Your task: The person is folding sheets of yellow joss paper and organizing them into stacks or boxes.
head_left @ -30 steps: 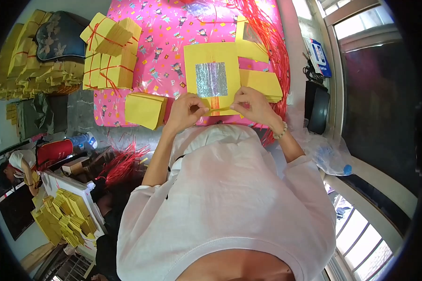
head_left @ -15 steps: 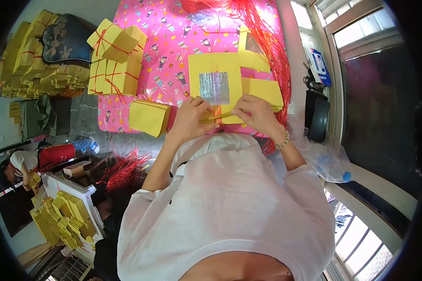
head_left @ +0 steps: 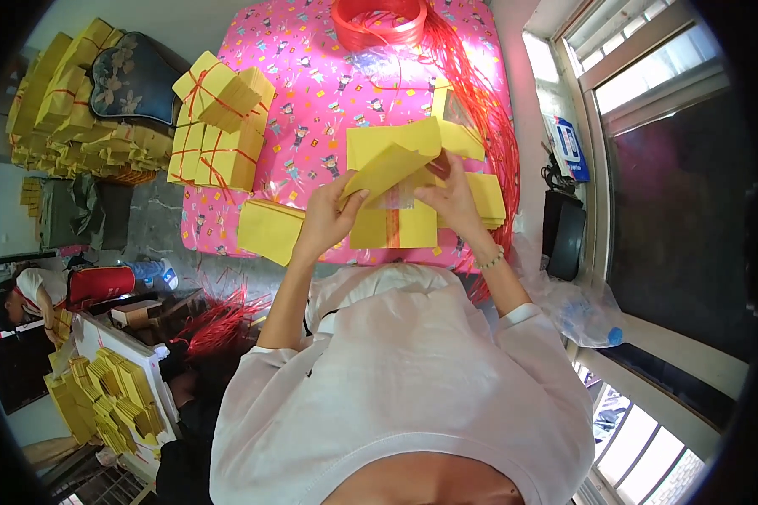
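Between my two hands a folded yellow paper sheet (head_left: 393, 160) is lifted off the table and tilted. My left hand (head_left: 333, 215) pinches its near left corner between thumb and fingers. At its right end my right hand (head_left: 451, 198) grips the edge, with some fingers hidden behind the paper. Beneath lies another yellow sheet (head_left: 417, 234) with a silver foil square (head_left: 394, 199), partly covered, and a red strip running down its near half. A pile of folded yellow paper (head_left: 269, 234) lies left of my left hand, and another yellow pile (head_left: 488, 200) is just right of my right hand.
Tied yellow bundles (head_left: 227, 156) stand at the left of the pink patterned table cover (head_left: 307, 126). A red ribbon coil (head_left: 379, 34) sits at the far edge, its loose strands (head_left: 501, 143) running down the right side. At lower left, a person (head_left: 38, 290) is beside a table of yellow paper.
Both hands have risen from the near edge of the sheet, lifting and tilting the folded yellow paper over it. The camera view has shifted slightly, revealing more of the red coil.
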